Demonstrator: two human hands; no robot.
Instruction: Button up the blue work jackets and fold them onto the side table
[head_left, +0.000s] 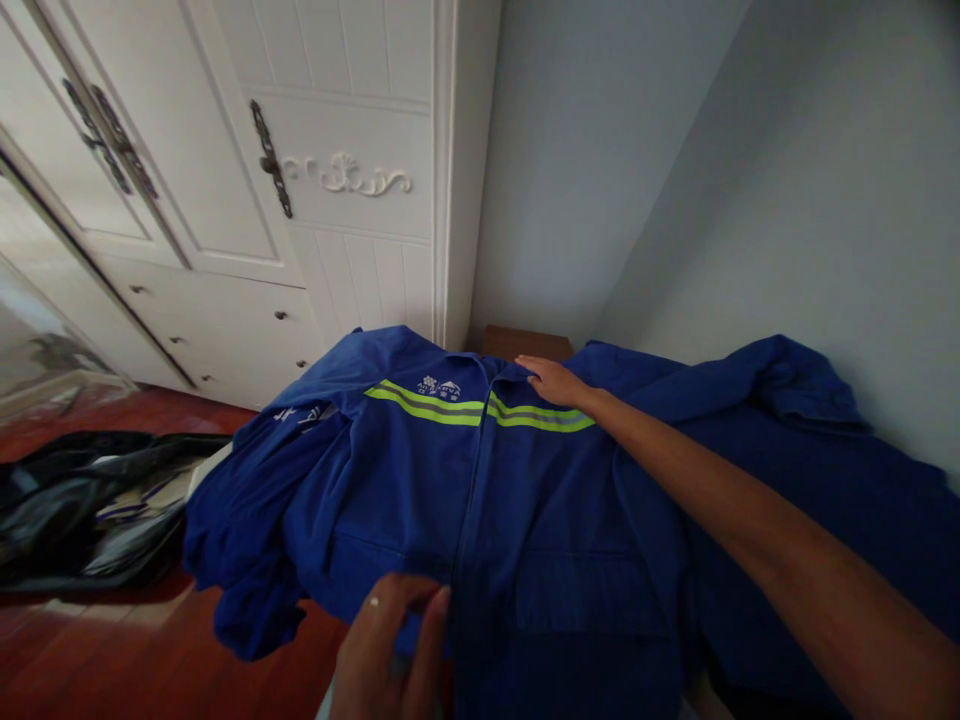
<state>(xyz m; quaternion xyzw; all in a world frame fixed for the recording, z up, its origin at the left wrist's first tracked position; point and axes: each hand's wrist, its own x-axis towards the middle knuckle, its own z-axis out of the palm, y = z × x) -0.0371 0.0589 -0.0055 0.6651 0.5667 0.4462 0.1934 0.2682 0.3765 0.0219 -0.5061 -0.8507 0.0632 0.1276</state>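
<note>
Hands [553, 380] press blue jacket [465, 490] beside white wardrobe [300, 200].

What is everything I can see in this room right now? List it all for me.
jacket: one, blue with yellow-green stripes across the chest, spread front-up in the middle of the view.
blue cloth: more blue fabric, count unclear, lying to the right against the wall.
wardrobe: one, white with dark metal handles, at the back left.
small drawers: several, white, low in the wardrobe.
wooden piece: one, brown, in the corner behind the jacket.
dark bag: one, black, on the floor at left.
floor: reddish wood, lower left.
walls: pale grey, back and right.
left hand: pinching the jacket's bottom edge.
right hand: flat on the jacket near the collar.
</note>
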